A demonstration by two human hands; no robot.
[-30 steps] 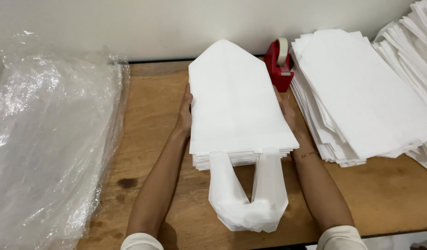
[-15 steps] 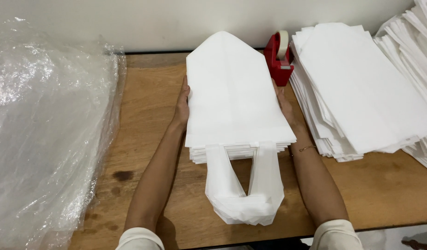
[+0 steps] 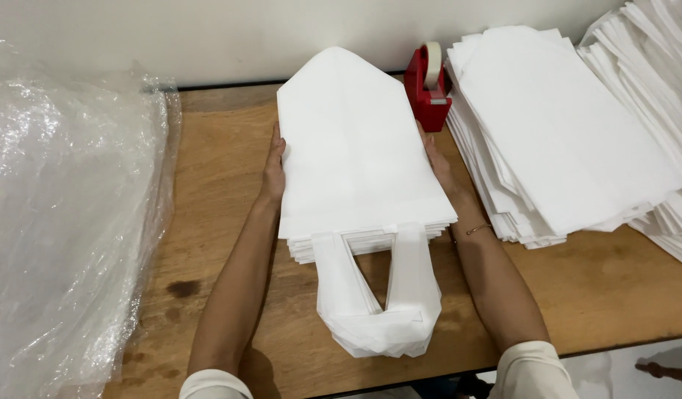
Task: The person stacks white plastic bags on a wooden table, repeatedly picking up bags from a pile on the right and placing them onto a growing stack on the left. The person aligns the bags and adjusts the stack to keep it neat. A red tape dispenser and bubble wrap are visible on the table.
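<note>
Left hand (image 3: pixel 273 168), right hand (image 3: pixel 438 164) flanking bag stack (image 3: pixel 356 155) – handles (image 3: pixel 378 303) toward person

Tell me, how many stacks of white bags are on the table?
3: one stack between both hands, a second stack right of the tape dispenser, a third at the right edge, partly cut off.

Bright, even light falls from above, leaving only soft, short shadows under the forearms on the wooden surface (image 3: pixel 215 192). Glare sparkles on the crinkled clear plastic sheet (image 3: pixel 67 214), and the white bag stack (image 3: pixel 356 148) looks nearly washed out. Focus is sharp throughout.
</note>
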